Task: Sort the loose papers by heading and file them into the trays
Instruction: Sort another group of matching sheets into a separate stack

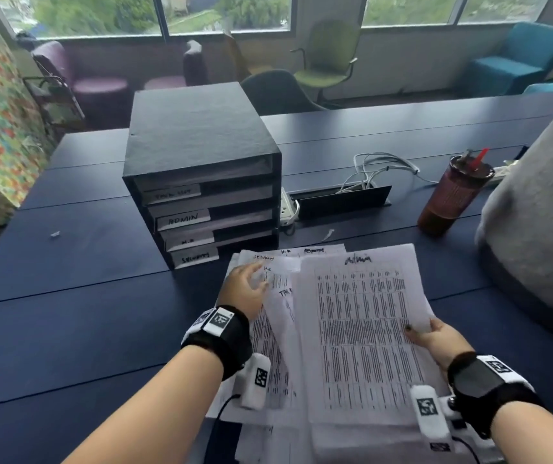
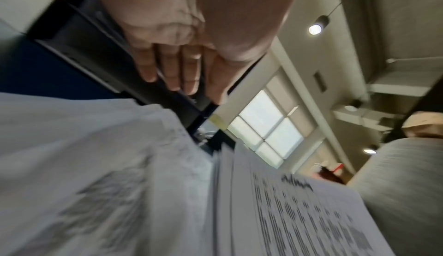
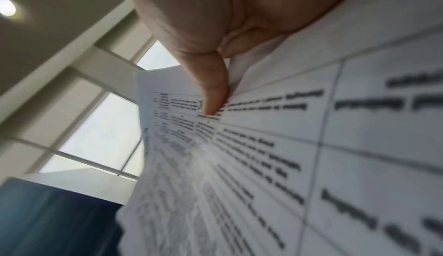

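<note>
A printed sheet headed "Admin" (image 1: 358,329) is lifted off the paper pile; my right hand (image 1: 430,336) pinches its right edge, thumb on top, as the right wrist view shows on the sheet (image 3: 311,146) under my right hand (image 3: 215,97). My left hand (image 1: 246,289) hovers over the spread pile of loose papers (image 1: 268,346), fingers straight, holding nothing; in the left wrist view my left hand (image 2: 184,78) is above the papers (image 2: 95,165). The black stacked tray unit (image 1: 201,169) stands behind, its labels reading "Admin", "H.R", "Security" and one blurred.
A dark red tumbler with a straw (image 1: 449,195) stands at the right, beside a grey-clad person (image 1: 536,212). White cables (image 1: 379,165) and an open cable hatch (image 1: 342,199) lie behind the papers. Chairs stand beyond the dark blue table (image 1: 67,296).
</note>
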`<control>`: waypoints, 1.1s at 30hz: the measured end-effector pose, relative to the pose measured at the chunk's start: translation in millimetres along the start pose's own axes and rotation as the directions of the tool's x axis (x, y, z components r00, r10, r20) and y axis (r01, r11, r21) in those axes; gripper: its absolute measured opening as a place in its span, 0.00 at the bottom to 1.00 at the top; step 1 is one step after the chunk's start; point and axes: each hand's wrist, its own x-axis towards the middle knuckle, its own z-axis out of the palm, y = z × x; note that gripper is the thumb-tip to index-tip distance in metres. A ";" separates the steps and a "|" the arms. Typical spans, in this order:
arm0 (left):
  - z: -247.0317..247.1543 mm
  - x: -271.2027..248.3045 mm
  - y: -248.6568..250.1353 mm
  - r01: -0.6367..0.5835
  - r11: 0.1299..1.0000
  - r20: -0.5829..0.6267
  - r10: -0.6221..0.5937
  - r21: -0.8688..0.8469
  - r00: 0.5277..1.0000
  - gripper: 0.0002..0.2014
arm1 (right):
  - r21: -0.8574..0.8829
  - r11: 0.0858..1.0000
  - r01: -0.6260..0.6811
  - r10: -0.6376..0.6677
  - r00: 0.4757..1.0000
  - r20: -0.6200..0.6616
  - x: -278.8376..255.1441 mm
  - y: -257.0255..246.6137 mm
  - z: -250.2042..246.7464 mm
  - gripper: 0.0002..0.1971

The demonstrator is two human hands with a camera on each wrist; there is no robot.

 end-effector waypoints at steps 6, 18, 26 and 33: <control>-5.6 -8.9 -52.3 0.423 0.906 0.102 -0.423 0.031 0.900 0.22 | -0.198 0.977 -0.079 0.072 0.997 -0.042 3.6 15.7 1.2 0.10; 33.5 -62.1 -8.7 0.213 0.925 0.083 -0.196 -0.313 0.977 0.14 | -0.182 0.963 -0.200 0.191 0.979 -0.066 13.4 13.9 2.5 0.11; 28.9 -39.3 -27.8 0.390 0.916 -0.017 -0.393 -0.095 0.919 0.12 | -0.255 0.950 -0.177 0.159 0.983 -0.090 13.9 14.6 5.1 0.07; 21.2 -39.2 -34.6 0.508 0.861 -0.048 -0.509 -0.031 0.859 0.46 | -0.441 0.885 -0.150 0.117 0.988 -0.101 22.4 23.3 -0.3 0.11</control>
